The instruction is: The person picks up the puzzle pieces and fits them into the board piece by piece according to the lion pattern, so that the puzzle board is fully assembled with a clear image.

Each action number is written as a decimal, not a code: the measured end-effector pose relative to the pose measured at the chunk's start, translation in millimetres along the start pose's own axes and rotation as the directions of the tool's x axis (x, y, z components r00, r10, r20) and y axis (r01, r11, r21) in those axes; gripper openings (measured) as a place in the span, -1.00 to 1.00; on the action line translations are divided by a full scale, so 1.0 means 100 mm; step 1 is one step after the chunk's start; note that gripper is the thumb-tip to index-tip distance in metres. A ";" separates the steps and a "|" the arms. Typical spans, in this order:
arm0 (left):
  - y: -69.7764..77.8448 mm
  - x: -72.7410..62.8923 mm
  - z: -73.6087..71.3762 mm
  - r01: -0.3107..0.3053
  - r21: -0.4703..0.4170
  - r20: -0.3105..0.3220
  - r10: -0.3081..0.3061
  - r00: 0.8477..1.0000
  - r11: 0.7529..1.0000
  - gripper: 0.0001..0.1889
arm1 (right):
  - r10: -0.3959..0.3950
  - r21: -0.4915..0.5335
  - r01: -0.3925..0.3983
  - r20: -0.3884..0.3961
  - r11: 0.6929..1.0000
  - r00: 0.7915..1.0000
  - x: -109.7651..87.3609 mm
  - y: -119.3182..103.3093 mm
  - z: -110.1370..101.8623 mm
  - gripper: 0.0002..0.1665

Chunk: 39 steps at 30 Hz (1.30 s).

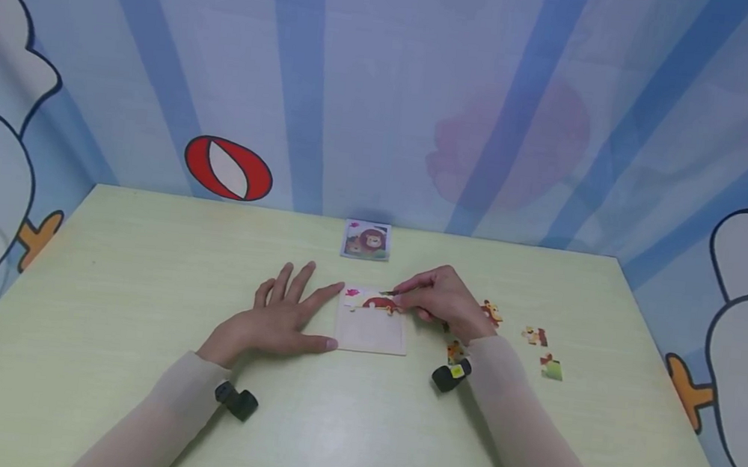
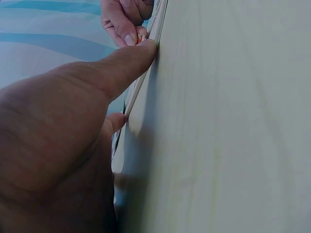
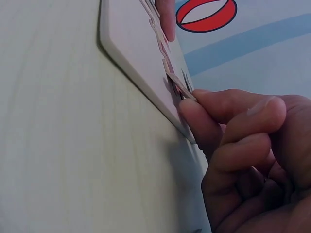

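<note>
A square puzzle board [image 1: 371,335] lies on the table, its upper part filled with joined picture pieces [image 1: 377,304] and its lower part bare and pale. My left hand [image 1: 280,322] is spread flat beside it, forefinger and thumb touching the left edge. At the board's upper right corner, my right hand [image 1: 445,300] pinches a thin puzzle piece [image 3: 182,88] between thumb and forefinger. In the right wrist view that piece is tilted, its lower edge against the fitted row. The picture on the pinched piece is mostly hidden by the fingers.
Behind the board lies a lion picture card [image 1: 366,241]. Loose puzzle pieces [image 1: 535,336] are scattered right of the board, some partly under the right wrist, with another piece [image 1: 551,367] nearer the front. A printed curtain [image 1: 387,99] rises behind the table.
</note>
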<state>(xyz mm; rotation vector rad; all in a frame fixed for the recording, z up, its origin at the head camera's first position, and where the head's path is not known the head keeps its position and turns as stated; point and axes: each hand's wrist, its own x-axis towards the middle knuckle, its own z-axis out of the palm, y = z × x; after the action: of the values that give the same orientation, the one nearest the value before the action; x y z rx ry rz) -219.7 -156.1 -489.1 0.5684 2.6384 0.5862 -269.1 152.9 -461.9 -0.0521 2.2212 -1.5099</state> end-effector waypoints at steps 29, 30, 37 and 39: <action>-0.01 0.01 0.01 0.011 0.003 0.000 -0.011 1.000 1.000 0.01 | 0.006 -0.160 -0.023 -0.107 0.987 0.994 -0.01 -0.04 0.08 -0.73; -0.01 0.01 0.01 0.010 0.003 0.001 -0.010 1.000 1.000 0.01 | 0.007 -0.148 -0.023 -0.103 0.989 0.995 -0.02 -0.04 0.07 -0.73; 0.00 0.00 0.01 0.002 0.000 -0.001 -0.002 1.000 1.000 0.00 | -0.015 -0.051 0.012 -0.074 0.999 0.997 -0.12 -0.03 -0.10 -0.75; 0.00 0.00 0.00 0.001 -0.004 0.000 -0.001 1.000 1.000 0.00 | -0.023 -0.056 0.019 -0.075 0.998 0.997 -0.15 -0.02 -0.16 -0.73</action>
<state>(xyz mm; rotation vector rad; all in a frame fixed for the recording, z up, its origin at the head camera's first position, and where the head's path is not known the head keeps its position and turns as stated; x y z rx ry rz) -219.6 -155.8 -489.2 0.5653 2.6366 0.5909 -262.0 170.0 -450.3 -0.0364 2.3283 -1.4847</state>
